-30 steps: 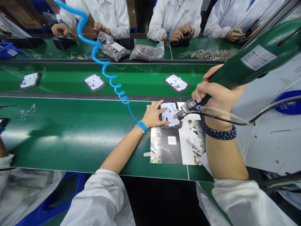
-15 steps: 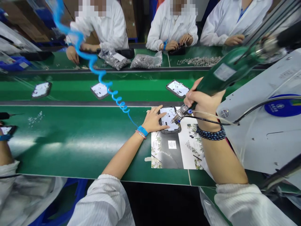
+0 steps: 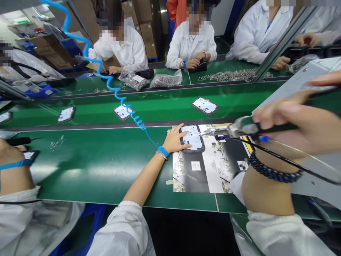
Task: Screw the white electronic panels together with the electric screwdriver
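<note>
A dark-framed panel with a white face (image 3: 194, 139) lies on a printed sheet (image 3: 218, 170) at the table's middle. My left hand (image 3: 174, 139), fingers spread, rests on the panel's left edge; a blue wrist band with a coiled blue cord (image 3: 113, 85) is on that wrist. On the right, my right hand (image 3: 295, 124), blurred by motion, is wrapped round a powered screwdriver (image 3: 236, 128). The tool lies tilted nearly flat, its metal tip at the panel's upper right edge; whether it touches cannot be told. A black tube and a clear tube run from the tool.
More panels (image 3: 205, 106) lie on the green belt (image 3: 160, 110) beyond. Across it, people in white coats work beside bags of small parts (image 3: 166, 79) and a loose heap (image 3: 229, 75). A grey machine (image 3: 295, 85) stands at right; another person's arm (image 3: 16, 170) is at left.
My right hand and the screwdriver have swung right, and the tool has tipped lower, its tip moving from the panel's face to its upper right edge. The view has shifted. My left hand stays on the panel.
</note>
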Available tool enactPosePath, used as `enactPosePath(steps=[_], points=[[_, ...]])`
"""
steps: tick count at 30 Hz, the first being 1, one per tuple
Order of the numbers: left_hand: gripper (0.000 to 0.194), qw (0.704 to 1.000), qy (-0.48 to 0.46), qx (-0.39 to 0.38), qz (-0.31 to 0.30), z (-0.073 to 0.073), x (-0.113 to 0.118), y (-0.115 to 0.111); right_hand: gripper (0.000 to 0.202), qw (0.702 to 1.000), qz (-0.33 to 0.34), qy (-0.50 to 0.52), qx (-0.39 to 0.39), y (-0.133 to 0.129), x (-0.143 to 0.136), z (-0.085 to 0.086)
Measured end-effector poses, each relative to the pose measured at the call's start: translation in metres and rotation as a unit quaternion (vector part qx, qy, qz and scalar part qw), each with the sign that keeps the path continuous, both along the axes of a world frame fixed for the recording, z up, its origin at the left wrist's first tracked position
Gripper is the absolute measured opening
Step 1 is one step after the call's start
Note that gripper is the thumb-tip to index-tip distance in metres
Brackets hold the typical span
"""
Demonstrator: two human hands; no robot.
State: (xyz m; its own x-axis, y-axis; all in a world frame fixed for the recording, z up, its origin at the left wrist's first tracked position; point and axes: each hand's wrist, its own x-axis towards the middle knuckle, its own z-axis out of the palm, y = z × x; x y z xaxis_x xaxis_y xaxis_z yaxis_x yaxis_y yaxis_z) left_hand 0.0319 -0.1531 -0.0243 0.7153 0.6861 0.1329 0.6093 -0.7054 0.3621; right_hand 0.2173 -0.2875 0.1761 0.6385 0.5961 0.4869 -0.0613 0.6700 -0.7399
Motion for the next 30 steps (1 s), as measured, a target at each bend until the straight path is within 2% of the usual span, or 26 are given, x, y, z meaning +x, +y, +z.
enactPosePath(steps=[1,2,6,11,23,30], points=[[0.079,1.0,-0.002,0.0,-0.001,0.0,0.0,0.001,0.02,0.999,-0.011,-0.026,0.015,0.008,-0.004,-0.002],[0.079,1.0,-0.004,-0.001,0.0,0.0,0.0,0.001,0.019,0.999,0.005,-0.032,0.018,0.017,-0.008,-0.006],[0.078,1.0,0.002,-0.008,-0.001,0.001,0.0,0.003,0.019,0.991,0.125,-0.044,-0.014,0.048,-0.017,-0.028],[0.074,1.0,0.003,-0.004,-0.01,0.002,0.0,0.003,0.017,0.984,0.164,-0.045,-0.058,0.062,-0.023,-0.045],[0.072,1.0,0.005,-0.014,-0.006,0.003,0.002,0.002,0.015,0.975,0.184,-0.053,-0.114,0.053,-0.034,-0.041],[0.07,1.0,0.003,-0.012,-0.004,0.002,0.001,0.002,0.017,0.977,0.184,-0.043,-0.102,0.057,-0.033,-0.045]])
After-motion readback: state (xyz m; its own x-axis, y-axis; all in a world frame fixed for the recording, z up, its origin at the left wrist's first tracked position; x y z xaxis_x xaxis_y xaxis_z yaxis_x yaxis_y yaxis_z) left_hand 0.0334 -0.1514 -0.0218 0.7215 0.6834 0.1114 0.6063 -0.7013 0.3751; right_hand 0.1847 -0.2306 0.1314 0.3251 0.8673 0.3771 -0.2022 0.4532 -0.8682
